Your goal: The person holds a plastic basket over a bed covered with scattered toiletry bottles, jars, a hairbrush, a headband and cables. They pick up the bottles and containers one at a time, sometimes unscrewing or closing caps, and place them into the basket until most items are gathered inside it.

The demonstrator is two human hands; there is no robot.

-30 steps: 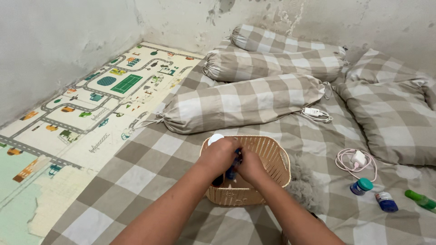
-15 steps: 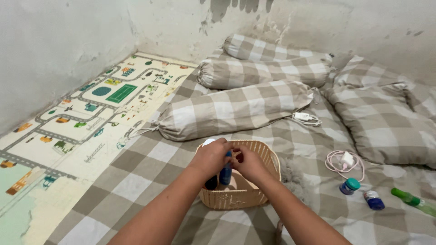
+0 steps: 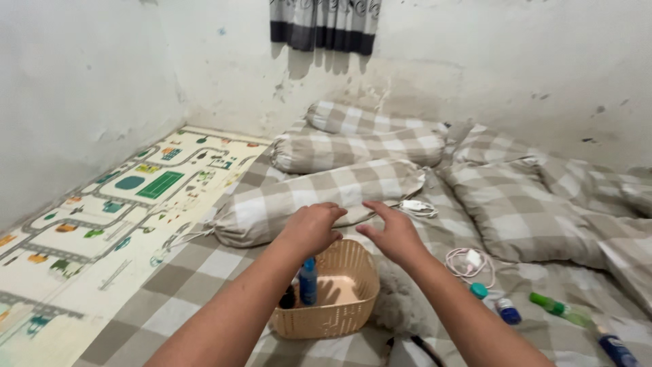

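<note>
Both hands lifted out of basket (image 3: 343, 309), now empty: left hand (image 3: 314, 228) loosely curled, right hand (image 3: 394, 234) spread open. Blue bottle (image 3: 308, 281) released, upright in basket below left hand. Other small bottles (image 3: 508, 311) on bed, right of right hand.

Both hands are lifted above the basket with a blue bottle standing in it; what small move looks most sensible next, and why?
Probably the right hand reaching right to the small blue-capped bottle on the checked bedding: both hands look empty, the left hand hovers over the basket, and loose bottles lie right of it.
</note>
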